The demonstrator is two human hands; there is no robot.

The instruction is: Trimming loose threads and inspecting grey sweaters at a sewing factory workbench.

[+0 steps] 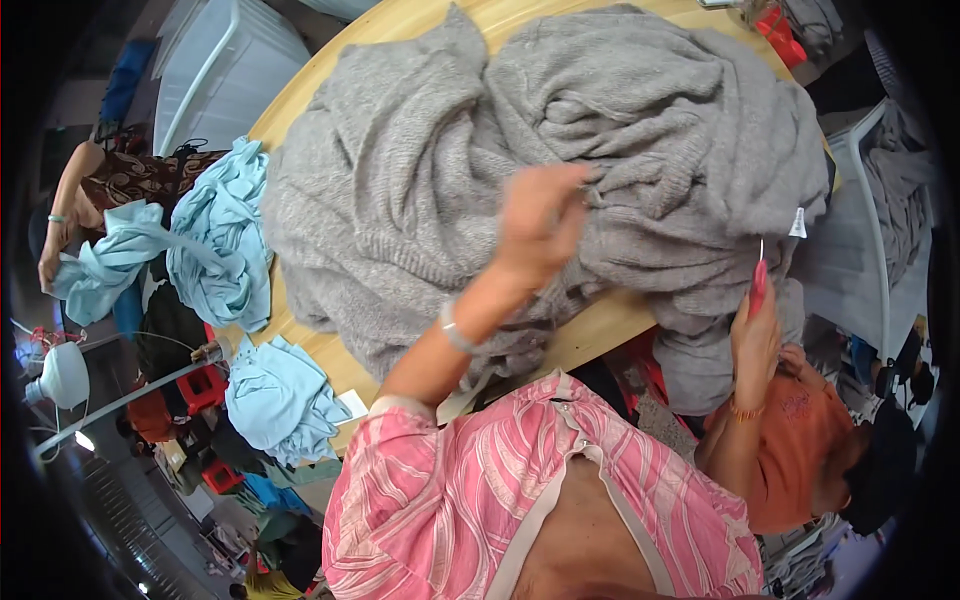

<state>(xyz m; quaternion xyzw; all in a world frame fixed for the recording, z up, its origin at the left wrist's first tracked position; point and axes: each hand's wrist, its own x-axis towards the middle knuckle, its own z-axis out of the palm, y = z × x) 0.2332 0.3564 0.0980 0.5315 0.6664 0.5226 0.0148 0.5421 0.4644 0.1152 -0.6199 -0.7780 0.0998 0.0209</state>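
Grey knitted garments [400, 190] lie heaped across the wooden table in front of me. Over the middle of the heap is my left hand [540, 225], blurred by motion, its fingertips close to the folds; whether they grip the knit does not show. At the table's near right edge my right hand [755, 340] is closed around the pink handle of a crochet hook [759, 285]. Its thin metal shaft points up, just below a small white label [798, 223] on the grey knit. More grey knit [692, 370] hangs off the edge beside this hand.
Light-blue garments [222, 240] lie along the table's [625, 325] left side. A person at the left handles light-blue cloth [110, 260]. Someone in an orange top [790, 450] sits close by my right arm. Large plastic bins [232, 75] stand beyond the table. Red scissors [780, 38] lie far right.
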